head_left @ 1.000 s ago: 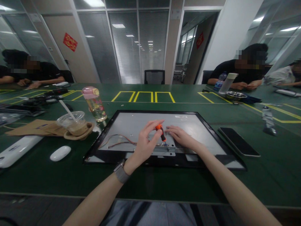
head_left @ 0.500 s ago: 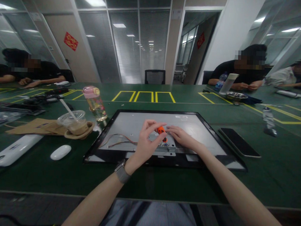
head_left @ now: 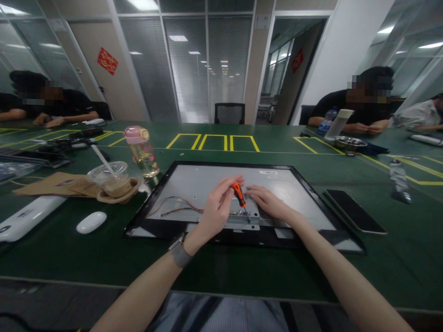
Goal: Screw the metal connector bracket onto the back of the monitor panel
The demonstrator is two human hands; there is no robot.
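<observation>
An orange-and-black screwdriver (head_left: 239, 195) leans with its handle top against the fingers of my left hand (head_left: 217, 207), which are closed about it. Its shaft points down at a metal bracket (head_left: 254, 226) along the near edge of a flat display panel (head_left: 307, 207). To the right of the screwdriver, my right hand (head_left: 269, 202) lies on the panel's grey back with its fingers stretched out, holding nothing. Thin wires (head_left: 176, 200) run across the panel left of the bracket. The screwdriver's tip is too small to make out clearly.
Left of the panel are a pink-lidded bottle (head_left: 142, 151), a plastic cup with a straw (head_left: 114, 181), a white mouse-like case (head_left: 91, 222) and a long white device (head_left: 27, 219). A phone (head_left: 354, 211) lies to the right. Other people (head_left: 354, 100) sit across the table.
The fingers of my left hand have drawn together around the screwdriver handle, thumb shifted left, so more of the handle shows. My right hand stays on the panel.
</observation>
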